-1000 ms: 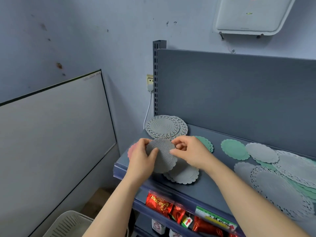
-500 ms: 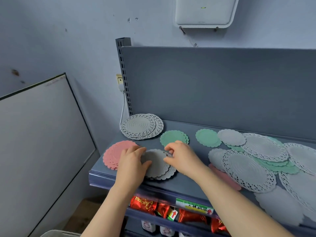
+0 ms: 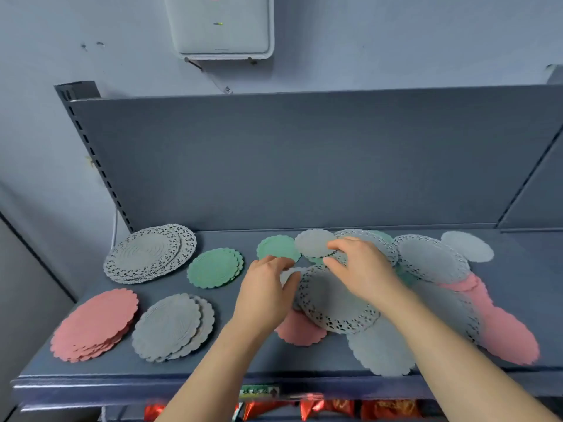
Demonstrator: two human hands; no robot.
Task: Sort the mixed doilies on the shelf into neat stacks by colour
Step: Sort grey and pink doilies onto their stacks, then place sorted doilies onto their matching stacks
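Observation:
On the left of the grey shelf (image 3: 231, 363) lie four sorted stacks: lacy white doilies (image 3: 146, 254) at the back, green ones (image 3: 213, 268) beside them, pink ones (image 3: 94, 324) in front, and plain grey scalloped ones (image 3: 170, 327). To the right spreads a mixed heap of grey, lacy, green and pink doilies (image 3: 432, 263). My left hand (image 3: 265, 293) hovers with fingers apart over the heap's left edge, holding nothing. My right hand (image 3: 362, 266) reaches into the heap, fingertips touching a small grey doily (image 3: 313, 242) and a lacy one (image 3: 332, 306); a firm grip is not visible.
The shelf's dark back panel (image 3: 304, 162) rises behind the doilies. A white box (image 3: 222, 25) hangs on the wall above. Red snack packets (image 3: 323, 409) fill the shelf below the front edge. A single pink doily (image 3: 301, 327) pokes out under the lacy one.
Both hands left the grey stack at the front left and moved right to the mixed heap. The view swung right, so more of the heap shows.

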